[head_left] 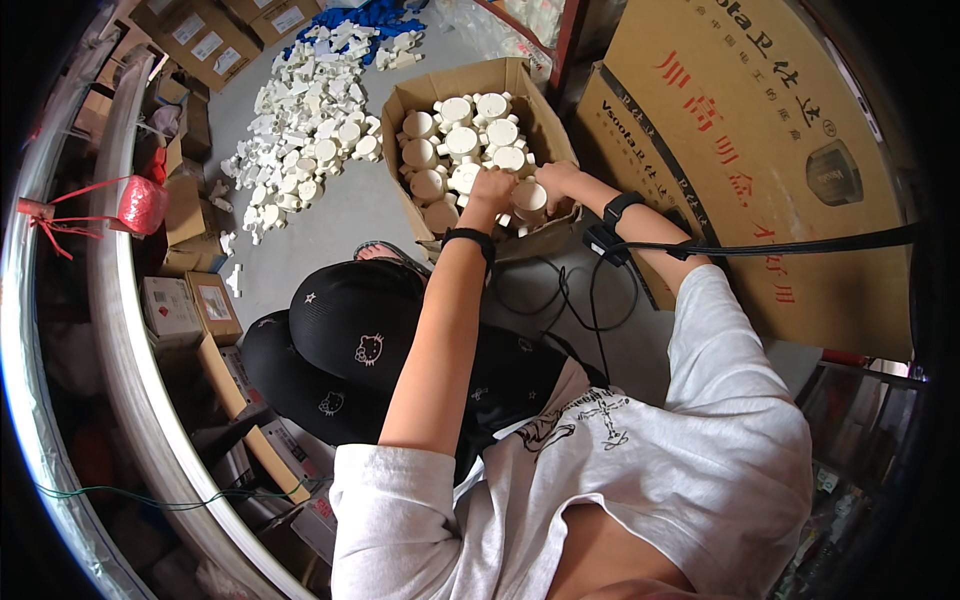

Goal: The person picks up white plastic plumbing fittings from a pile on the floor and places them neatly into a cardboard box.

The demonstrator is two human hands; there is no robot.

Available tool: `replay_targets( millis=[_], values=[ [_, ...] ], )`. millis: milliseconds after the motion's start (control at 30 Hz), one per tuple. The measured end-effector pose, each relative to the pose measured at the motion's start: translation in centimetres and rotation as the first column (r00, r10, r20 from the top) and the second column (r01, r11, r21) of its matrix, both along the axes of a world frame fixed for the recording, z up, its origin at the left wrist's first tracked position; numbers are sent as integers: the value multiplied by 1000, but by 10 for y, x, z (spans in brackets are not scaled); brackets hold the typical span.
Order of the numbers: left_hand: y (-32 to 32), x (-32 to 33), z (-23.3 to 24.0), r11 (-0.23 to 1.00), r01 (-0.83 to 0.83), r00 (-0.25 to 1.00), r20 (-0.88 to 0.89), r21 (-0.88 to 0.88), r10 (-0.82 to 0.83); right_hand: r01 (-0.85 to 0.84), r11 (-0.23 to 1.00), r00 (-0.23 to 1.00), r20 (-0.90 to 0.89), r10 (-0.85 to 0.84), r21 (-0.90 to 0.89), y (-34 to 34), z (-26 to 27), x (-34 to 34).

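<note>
An open cardboard carton [420, 81] stands on the floor before me, holding several layers' worth of round white plastic conduit junction boxes [460, 140] with short tube spouts. Both my hands reach into its near right part. My left hand [493, 189] is curled down among the junction boxes, its fingertips hidden. Between the two hands lies one round junction box [529, 198]. My right hand [559, 180] is bent down at that box's right side, close to the carton's wall, and its fingers are mostly hidden. Whether either hand grips a box does not show.
A large pile of white plastic fittings [307, 112] spreads over the floor beyond and left. Big printed cardboard [750, 150] stands on the right. Black cable [600, 300] loops on the floor near my right wrist. Shelving with metal rails [127, 285] and cartons [191, 142] lines the left.
</note>
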State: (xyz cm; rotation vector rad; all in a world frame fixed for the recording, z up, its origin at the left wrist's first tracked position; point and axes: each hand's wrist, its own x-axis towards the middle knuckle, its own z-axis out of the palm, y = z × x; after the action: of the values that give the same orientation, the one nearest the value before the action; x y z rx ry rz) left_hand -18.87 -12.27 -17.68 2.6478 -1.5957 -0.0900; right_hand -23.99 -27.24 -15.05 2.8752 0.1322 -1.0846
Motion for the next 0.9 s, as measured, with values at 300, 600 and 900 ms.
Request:
replay_targets(
  millis=[300,600,900],
  values=[
    [10,2,20,993,-32,999,-25,110,35,93,992,989,107,-102,81,11,6,-1],
    [2,-13,25,994,-73,997,0,76,73,25,996,973,228,-44,86,7,-4,-7],
    [-12,-21,27,996,-23,1000,15,81,22,385,916,896,-279,-344,108,-17,-17,9]
  ],
)
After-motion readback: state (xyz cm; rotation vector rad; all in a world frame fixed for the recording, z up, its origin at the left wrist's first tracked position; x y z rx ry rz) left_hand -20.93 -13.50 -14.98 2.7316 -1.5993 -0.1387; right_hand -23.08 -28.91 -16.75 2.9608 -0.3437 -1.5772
